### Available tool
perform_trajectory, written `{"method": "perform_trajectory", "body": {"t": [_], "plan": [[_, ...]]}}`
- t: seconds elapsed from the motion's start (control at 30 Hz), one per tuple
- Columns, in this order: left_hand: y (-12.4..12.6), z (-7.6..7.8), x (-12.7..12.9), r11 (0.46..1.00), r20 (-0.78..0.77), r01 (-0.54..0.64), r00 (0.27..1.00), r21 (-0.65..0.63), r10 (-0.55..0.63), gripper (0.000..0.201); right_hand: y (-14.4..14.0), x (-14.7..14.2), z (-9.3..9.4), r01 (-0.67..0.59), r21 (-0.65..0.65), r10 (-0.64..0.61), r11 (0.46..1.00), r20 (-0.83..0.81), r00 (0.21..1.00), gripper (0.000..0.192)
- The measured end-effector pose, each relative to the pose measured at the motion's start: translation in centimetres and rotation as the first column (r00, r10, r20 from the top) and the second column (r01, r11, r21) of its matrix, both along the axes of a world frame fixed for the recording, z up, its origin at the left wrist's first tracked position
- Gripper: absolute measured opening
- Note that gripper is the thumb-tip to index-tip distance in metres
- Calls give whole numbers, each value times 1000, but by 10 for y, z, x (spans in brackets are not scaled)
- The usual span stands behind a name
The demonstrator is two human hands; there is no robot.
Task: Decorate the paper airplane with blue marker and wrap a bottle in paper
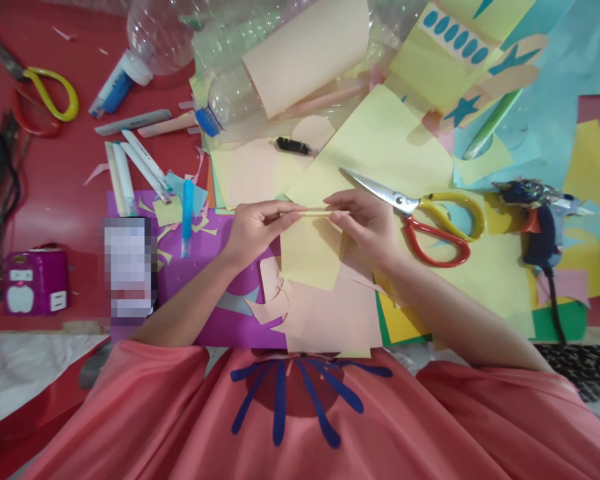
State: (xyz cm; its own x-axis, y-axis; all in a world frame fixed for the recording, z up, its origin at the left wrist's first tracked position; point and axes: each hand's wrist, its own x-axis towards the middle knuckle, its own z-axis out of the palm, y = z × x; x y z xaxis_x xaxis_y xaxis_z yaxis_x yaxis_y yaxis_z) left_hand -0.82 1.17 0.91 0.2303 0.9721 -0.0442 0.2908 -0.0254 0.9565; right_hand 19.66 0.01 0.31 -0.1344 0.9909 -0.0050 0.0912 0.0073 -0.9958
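A pale yellow paper sheet is held up between both hands above the bench, near the middle of the view. Its top edge is rolled or folded into a thin strip, and this strip is pinched at both ends. The left hand is brought in from the lower left, with the forearm raised at an angle; its thumb and fingers are closed on the left end of the strip. The right hand is brought in from the lower right, the wrist slightly bent, and its fingertips are pressed together on the right end. The rest of the sheet is hung down between the two hands, over peach paper pieces and a purple sheet.

Just beside the right hand, scissors with red and yellow handles are laid on a larger yellow sheet, the blades pointed to the left. A blue glue gun is seen further right. Glue sticks and a second pair of scissors are placed well apart, on the left side. Clear plastic bottles are lying at the top
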Motion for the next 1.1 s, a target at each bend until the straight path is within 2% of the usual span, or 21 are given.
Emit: {"method": "perform_trajectory", "body": {"t": [0.13, 0.47, 0.7, 0.87, 1.1], "plan": [[-2, 1, 0, 999, -24, 40, 999, 16, -40, 31, -1, -2, 1, -3, -25, 4, 1000, 3, 1000, 4], [4, 8, -6, 995, -85, 99, 991, -26, -101, 49, -1, -2, 3, 58, -82, -59, 995, -11, 998, 4], [3, 3, -2, 983, 95, 146, 986, -114, -135, 53, -3, -2, 2, 31, -29, -30, 999, 37, 999, 8], [2, 4, -1, 982, 56, 181, 982, -50, -178, 38, -4, -4, 3, 23, -2, -23, 1000, 44, 999, 9], [1, 3, -1, 988, 56, 146, 988, -56, -143, 33, -4, -3, 2, 37, -42, -36, 998, 20, 999, 7]]}}
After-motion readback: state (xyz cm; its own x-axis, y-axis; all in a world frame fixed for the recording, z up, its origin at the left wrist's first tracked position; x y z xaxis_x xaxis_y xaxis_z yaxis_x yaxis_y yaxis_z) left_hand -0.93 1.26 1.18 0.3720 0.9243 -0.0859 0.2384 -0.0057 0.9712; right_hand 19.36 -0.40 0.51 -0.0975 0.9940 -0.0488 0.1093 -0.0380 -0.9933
